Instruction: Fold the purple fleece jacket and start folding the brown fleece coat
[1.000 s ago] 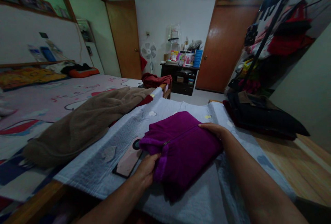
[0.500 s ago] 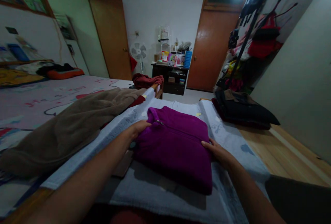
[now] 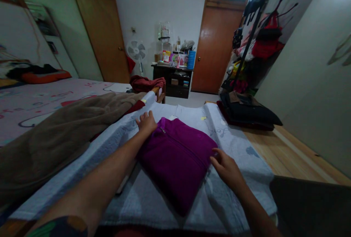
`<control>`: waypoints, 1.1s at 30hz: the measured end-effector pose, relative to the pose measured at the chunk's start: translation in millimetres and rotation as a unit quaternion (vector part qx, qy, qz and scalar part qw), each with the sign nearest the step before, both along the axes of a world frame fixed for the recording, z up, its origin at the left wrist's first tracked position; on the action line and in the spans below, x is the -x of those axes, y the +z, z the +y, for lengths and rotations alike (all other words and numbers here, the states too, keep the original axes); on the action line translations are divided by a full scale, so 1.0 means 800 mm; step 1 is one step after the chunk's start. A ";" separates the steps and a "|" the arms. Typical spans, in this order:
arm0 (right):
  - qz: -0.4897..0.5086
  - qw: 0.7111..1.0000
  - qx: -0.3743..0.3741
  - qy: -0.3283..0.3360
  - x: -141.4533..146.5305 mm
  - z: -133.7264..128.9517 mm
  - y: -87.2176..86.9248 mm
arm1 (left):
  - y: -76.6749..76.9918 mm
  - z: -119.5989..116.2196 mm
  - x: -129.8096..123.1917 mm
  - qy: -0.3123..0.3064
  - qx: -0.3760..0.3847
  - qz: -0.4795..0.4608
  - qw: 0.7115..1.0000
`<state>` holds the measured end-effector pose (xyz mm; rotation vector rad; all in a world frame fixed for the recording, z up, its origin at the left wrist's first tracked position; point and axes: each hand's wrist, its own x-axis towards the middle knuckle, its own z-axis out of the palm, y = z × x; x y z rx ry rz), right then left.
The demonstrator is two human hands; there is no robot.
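A folded purple zip-up jacket [image 3: 181, 153] lies on the pale blue cloth [image 3: 170, 111], turned at an angle with one corner toward me. Its collar and zipper pull are at the upper left. My left hand [image 3: 147, 122] is raised beside the collar with its fingers spread and nothing in them. At the jacket's right corner is my right hand [image 3: 225, 165], thumb and fingers apart around the edge; whether the fingertips touch the fabric is hard to tell. Partly hidden behind my left forearm, a flat thin object [image 3: 126, 180] lies on the cloth.
To the left, a brown blanket [image 3: 68, 127] stretches along the bed [image 3: 35, 96]. Dark folded clothes [image 3: 246, 111] are stacked on the wooden board [image 3: 276, 149] at right. A reddish cloth [image 3: 146, 83] hangs over the bed frame. Farther back stand a fan [image 3: 136, 50] and a dark cabinet [image 3: 172, 81].
The jacket has rotated on the cloth so that a corner faces me. My left hand has let go of it and moved up beyond the collar. My right hand's grip has loosened.
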<state>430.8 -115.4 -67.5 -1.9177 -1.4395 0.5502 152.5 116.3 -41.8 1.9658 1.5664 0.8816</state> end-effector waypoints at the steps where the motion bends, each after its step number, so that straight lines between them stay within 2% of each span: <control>1: -0.045 0.998 -0.038 0.007 0.000 0.014 0.011 | 0.001 -0.013 -0.010 0.019 -0.040 0.000 0.999; 2: -0.080 0.994 -0.072 0.032 0.004 0.029 0.020 | -0.001 -0.028 -0.022 0.007 -0.105 0.015 0.994; 3: -0.117 0.987 -0.096 0.059 0.009 0.045 0.025 | -0.004 -0.044 -0.034 -0.036 -0.148 0.039 0.988; 5: -0.184 0.973 -0.100 0.098 0.025 0.075 0.025 | -0.017 -0.077 -0.057 -0.109 -0.152 0.064 0.980; 7: -0.230 0.962 -0.057 0.134 0.041 0.097 0.015 | -0.038 -0.104 -0.073 -0.157 -0.102 0.115 0.976; 10: -0.262 0.948 0.024 0.177 0.055 0.109 -0.007 | -0.069 -0.125 -0.081 -0.147 -0.049 0.154 0.976; 13: -0.271 0.942 0.064 0.189 0.055 0.108 -0.022 | -0.088 -0.129 -0.079 -0.141 -0.038 0.136 0.980; 20: -0.264 0.938 0.096 0.205 0.052 0.111 -0.027 | -0.102 -0.128 -0.080 -0.131 -0.058 0.133 0.981; 26: -0.262 0.937 0.101 0.209 0.050 0.115 -0.023 | -0.089 -0.144 -0.068 -0.132 -0.081 0.084 0.984; 28: -0.249 0.938 0.095 0.221 0.044 0.122 -0.015 | -0.083 -0.163 -0.056 -0.099 -0.085 0.071 0.989; 30: -0.226 0.943 0.081 0.232 0.034 0.135 -0.004 | -0.080 -0.188 -0.041 -0.027 -0.092 0.041 0.995; 33: -0.185 0.964 0.065 0.179 0.016 0.164 0.010 | -0.083 -0.224 -0.019 0.093 -0.060 -0.085 0.990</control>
